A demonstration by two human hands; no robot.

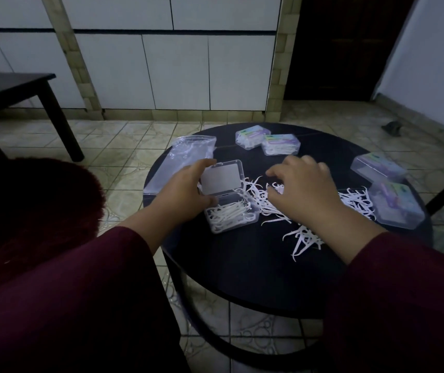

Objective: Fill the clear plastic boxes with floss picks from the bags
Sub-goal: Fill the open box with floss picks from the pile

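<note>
- Seen from a head-worn camera in dim light: a round black surface (242,278) on a tiled floor (123,146), both arms in dark red sleeves (94,292).
- Left hand (180,189) at 9 o'clock of the surface, fingers curled round the raised lid of an open clear box (229,208), thumb at the lid's near corner, fingertips on its far edge.
- Box base flat on the surface, partly filled with white floss picks (226,214) lying lengthwise.
- Right hand (304,189) near the centre, fingers bent downward, tips touching the loose floss picks (264,200) just right of the open box; cannot tell whether any pick is pinched.
- More loose picks scattered toward 6 o'clock below the right wrist (303,238) and toward 3 o'clock (355,203).
- Clear plastic bag (180,160) lying flat at 10 o'clock, overhanging the rim, touching or just behind the left hand.
- Two closed boxes with pastel labels side by side at 12 o'clock (253,135) (280,144), both showing white picks inside.
- Two further closed boxes at 2 to 3 o'clock (377,168) (395,205), the nearer one beside the right-hand spread of picks.
- Dark rectangular table (13,84) standing well apart at far left; white panelled wall (175,71) behind.
</note>
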